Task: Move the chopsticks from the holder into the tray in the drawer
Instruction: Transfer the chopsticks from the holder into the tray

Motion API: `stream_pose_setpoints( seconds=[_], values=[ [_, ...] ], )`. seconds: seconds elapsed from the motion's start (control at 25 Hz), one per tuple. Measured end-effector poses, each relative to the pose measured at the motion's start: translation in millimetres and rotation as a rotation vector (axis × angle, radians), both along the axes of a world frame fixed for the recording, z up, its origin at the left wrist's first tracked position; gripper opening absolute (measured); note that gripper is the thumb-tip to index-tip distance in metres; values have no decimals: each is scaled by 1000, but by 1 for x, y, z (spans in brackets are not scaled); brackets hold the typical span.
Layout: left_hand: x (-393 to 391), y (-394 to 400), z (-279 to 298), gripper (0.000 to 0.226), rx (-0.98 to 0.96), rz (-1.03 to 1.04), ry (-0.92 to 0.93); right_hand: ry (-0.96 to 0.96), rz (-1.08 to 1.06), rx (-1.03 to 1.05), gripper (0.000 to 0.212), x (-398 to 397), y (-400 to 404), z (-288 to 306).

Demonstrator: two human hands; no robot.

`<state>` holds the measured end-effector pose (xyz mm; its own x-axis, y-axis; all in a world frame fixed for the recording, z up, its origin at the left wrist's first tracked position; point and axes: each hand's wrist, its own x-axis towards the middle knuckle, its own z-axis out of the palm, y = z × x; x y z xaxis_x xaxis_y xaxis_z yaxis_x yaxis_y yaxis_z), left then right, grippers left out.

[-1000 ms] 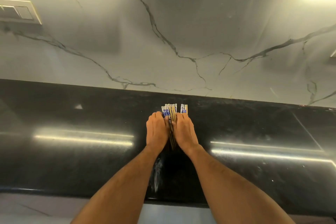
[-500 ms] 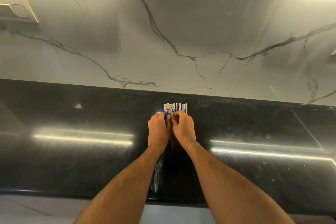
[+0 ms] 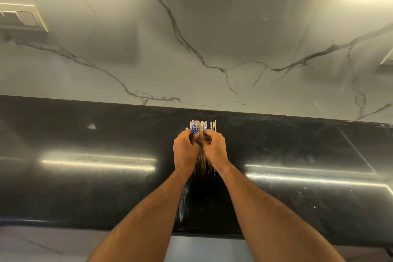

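Observation:
A bundle of several chopsticks (image 3: 202, 126), wooden with blue-and-white patterned ends, lies on the black countertop (image 3: 85, 176) pointing away from me. My left hand (image 3: 185, 151) and my right hand (image 3: 215, 149) sit side by side on the bundle, fingers curled around its middle. The patterned ends stick out beyond my fingers; the plain wooden ends show between my wrists. Neither a holder, a drawer nor a tray is in view.
A white marble backsplash (image 3: 212, 49) with grey veins rises behind the counter. A switch plate (image 3: 21, 17) is mounted at the far left. The counter's front edge (image 3: 63, 222) runs below my forearms. Light strips reflect on the glossy black surface.
My fingers have curled in from flat at the bundle's sides to gripping it. The patterned ends have gathered closer together.

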<state>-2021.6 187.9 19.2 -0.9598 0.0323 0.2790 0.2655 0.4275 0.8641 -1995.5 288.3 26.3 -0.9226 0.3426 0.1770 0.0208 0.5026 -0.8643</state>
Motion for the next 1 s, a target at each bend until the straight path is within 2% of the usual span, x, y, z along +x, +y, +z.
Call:
stream_pose_setpoints(
  seconds=[0.2, 0.4, 0.52, 0.64, 0.8, 1.0],
  values=[
    [0, 2, 27, 11, 113, -1, 33, 148, 52, -80, 22, 11, 0, 31],
    [9, 10, 75, 8, 320, -80, 73, 265, -55, -145, 27, 19, -4, 81],
    [23, 11, 100, 21, 509, -285, -74, 236, -72, -197, 40, 28, -4, 107],
    [41, 5, 112, 24, 473, -341, -138, 117, -36, -229, 49, 51, 1, 121],
    [72, -2, 106, 24, 522, -315, -250, 12, 20, -230, 43, 84, 2, 118],
    [87, -3, 103, 29, 607, -125, -423, 39, -15, -282, 22, 113, -6, 116]
  ],
)
